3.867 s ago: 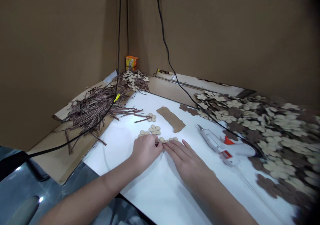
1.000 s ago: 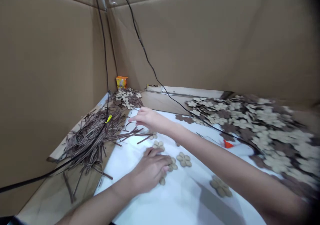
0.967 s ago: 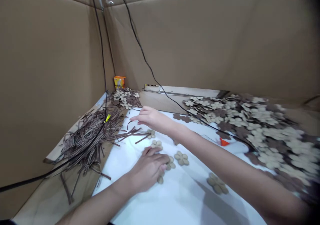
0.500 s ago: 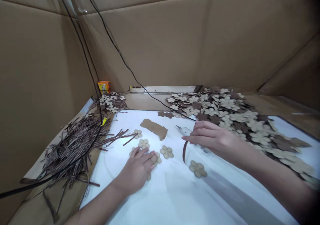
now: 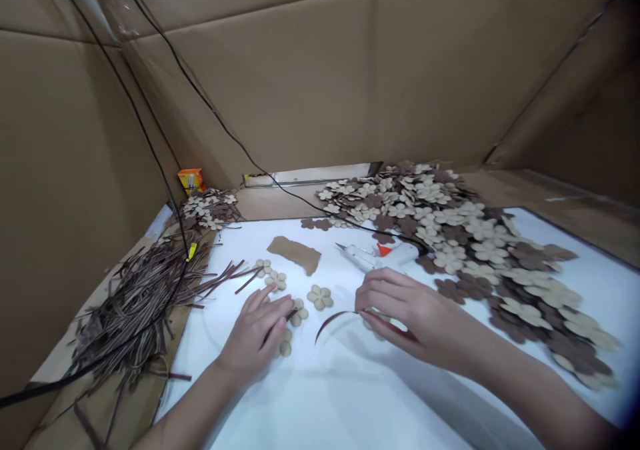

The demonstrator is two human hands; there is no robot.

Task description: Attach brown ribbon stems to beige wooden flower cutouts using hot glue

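Note:
My right hand point(image 5: 400, 310) pinches one end of a thin brown strip point(image 5: 333, 318), which curves out to the left above the white board. Partly covered by those fingers, a beige flower cutout point(image 5: 371, 327) lies on the board. My left hand point(image 5: 257, 333) rests over several beige flowers with its fingers apart; one flower point(image 5: 299, 313) shows at its fingertips. A small dark bit shows between finger and thumb, too unclear to name. Between the hands lies a separate beige flower point(image 5: 320, 297). A glue gun point(image 5: 360, 258) with an orange trigger rests beyond my right hand.
Brown strips point(image 5: 135, 310) are heaped at the left. Beige and brown flowers point(image 5: 450, 230) pile up at the right and back. A torn cardboard piece point(image 5: 295, 255) lies on the white board point(image 5: 320, 403). A black cable point(image 5: 235, 137) hangs across. Cardboard walls point(image 5: 300, 70) surround the board.
My right hand has come away from the glue gun, now lying on the board, and moved nearer with the brown strip. My left thumb has spread from the fingers. The view has shifted right.

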